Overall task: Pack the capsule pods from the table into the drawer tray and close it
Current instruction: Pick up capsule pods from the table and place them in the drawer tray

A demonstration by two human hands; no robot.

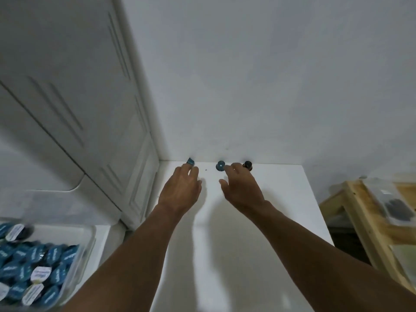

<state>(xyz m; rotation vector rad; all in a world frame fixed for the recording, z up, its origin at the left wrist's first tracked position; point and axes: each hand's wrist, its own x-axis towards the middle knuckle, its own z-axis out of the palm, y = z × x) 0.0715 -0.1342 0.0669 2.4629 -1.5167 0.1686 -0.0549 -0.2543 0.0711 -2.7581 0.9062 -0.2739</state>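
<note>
Trouble could be coming from the wall (pixel 247 86): the last three pods are sitting right against it at the far edge of the table (pixel 281 199), so a hasty fingertip may be knocking one over or rolling it away. The left hand (pixel 180 188) is reaching with nearly straight fingers, tips touching a blue pod (pixel 190 161). The right hand (pixel 242 188) is spreading loosely, holding nothing, between the second blue pod (pixel 220 165) and the black pod (pixel 247 165). The tray (pixel 90 235) is waiting, nearly full, well apart at lower left.
</note>
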